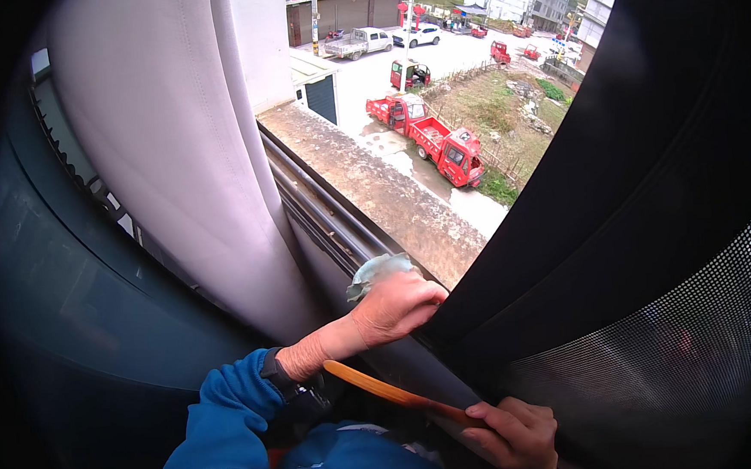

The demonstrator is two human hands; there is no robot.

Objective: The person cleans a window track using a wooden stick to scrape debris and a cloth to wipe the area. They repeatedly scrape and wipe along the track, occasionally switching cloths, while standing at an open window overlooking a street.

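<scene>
My left hand (396, 310) is closed around a crumpled pale green cloth (380, 274), which sticks out above the knuckles. It rests over the dark sliding-window frame (329, 215), at the edge of a dark panel (578, 177). Below it, my right hand (517, 435) grips the darker end of a curved wooden strip (378, 389). The strip's light, rounded end points up and left, under my left wrist. A dark grey sill (422, 367) runs behind the strip. Part of my right hand's grip is hidden.
A pale curtain (170, 150) hangs at left beside a dark blue-green curved surface (83, 304). A perforated sheet (678, 332) spans the right. Outside lie a weathered concrete ledge (359, 184), red three-wheeled trucks (448, 149) and a white pickup (364, 42).
</scene>
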